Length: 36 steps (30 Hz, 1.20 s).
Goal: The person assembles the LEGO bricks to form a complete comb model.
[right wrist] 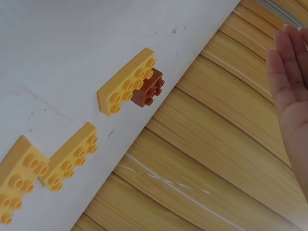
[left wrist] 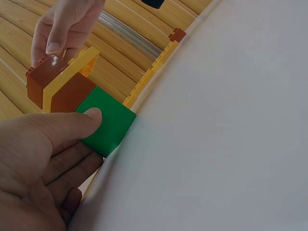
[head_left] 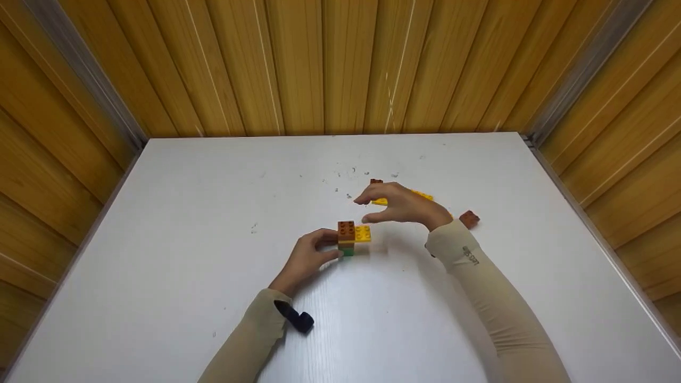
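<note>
A small brick stack stands on the table: a green brick at the bottom, a brown brick over it, a yellow plate jutting out to the right, and another brown brick on top. My left hand grips this stack from the left, its thumb against the green brick and its fingers partly hidden behind. Beyond the stack and to its right, my right hand is held in the air, thumb and fingers apart, holding nothing.
Several yellow plates lie beyond the stack, partly behind the right hand in the head view. One brown brick sits at the far side beside them; another brown brick lies right. Wood-patterned walls border the white table.
</note>
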Each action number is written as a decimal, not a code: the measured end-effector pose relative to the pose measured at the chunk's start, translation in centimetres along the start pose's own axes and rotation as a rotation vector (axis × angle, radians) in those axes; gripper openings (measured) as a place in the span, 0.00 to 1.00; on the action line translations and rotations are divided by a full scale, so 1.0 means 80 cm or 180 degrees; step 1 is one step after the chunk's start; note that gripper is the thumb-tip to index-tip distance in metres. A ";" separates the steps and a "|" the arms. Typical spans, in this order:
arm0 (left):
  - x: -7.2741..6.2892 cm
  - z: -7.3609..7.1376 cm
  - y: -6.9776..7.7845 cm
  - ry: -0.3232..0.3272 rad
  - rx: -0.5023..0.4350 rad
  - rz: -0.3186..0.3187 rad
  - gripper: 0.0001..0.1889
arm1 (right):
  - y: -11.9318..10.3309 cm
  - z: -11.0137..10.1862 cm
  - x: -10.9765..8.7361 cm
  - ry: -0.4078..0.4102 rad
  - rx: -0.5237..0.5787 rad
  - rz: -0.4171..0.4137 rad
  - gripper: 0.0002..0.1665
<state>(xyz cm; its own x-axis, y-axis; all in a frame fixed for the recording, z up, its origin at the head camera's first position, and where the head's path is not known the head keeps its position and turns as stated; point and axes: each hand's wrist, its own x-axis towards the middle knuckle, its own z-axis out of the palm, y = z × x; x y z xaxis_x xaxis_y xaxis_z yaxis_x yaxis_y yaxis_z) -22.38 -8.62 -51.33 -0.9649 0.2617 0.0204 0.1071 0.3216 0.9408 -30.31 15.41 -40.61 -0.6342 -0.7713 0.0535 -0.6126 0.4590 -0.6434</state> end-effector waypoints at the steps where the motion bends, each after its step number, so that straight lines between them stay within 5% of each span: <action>1: 0.000 0.000 0.000 0.0000 0.0001 0.0003 0.20 | 0.002 -0.002 -0.001 0.0016 -0.0014 0.0025 0.25; 15: 0.001 -0.001 0.000 0.0009 0.0015 -0.0032 0.20 | 0.034 -0.021 -0.012 0.0201 -0.0153 0.0258 0.25; 36: 0.001 0.000 0.000 0.0011 0.0101 -0.0163 0.20 | 0.089 -0.036 -0.040 0.0408 -0.0079 0.1308 0.30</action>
<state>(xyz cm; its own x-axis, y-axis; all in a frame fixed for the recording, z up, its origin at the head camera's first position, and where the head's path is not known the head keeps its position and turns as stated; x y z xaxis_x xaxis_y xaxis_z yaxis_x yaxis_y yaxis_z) -22.47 -8.57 -51.30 -0.9702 0.2410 -0.0262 0.0651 0.3632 0.9294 -34.01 22.45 -43.16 -0.8804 -0.4618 -0.1078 -0.3070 0.7283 -0.6127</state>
